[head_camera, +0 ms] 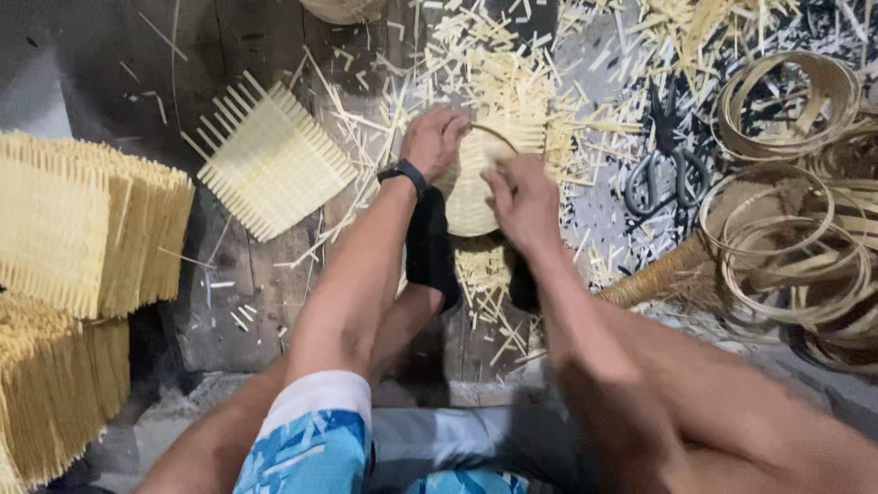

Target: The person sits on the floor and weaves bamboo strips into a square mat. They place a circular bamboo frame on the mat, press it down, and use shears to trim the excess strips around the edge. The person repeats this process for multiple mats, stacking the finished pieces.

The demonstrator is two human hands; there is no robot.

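At the upper middle of the frame, the left hand (433, 139) and right hand (523, 199) both have their fingers closed on a round pale woven bamboo mat (471, 187) with a thin hoop. The springy hoop could slip free, or splinters prick skin.

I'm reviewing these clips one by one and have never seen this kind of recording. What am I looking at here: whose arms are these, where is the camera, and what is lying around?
There is no machine here. The single picture comes from a camera worn on a person's head, looking down at their own two bare hands. The left hand, with a black wristband, and the right hand together grip a small round woven piece with a thin hoop at its rim. On the dark wooden floor lie pale offcut strips, a flat square woven mat, stacks of similar mats at the left, scissors and coiled strip rings at the right.
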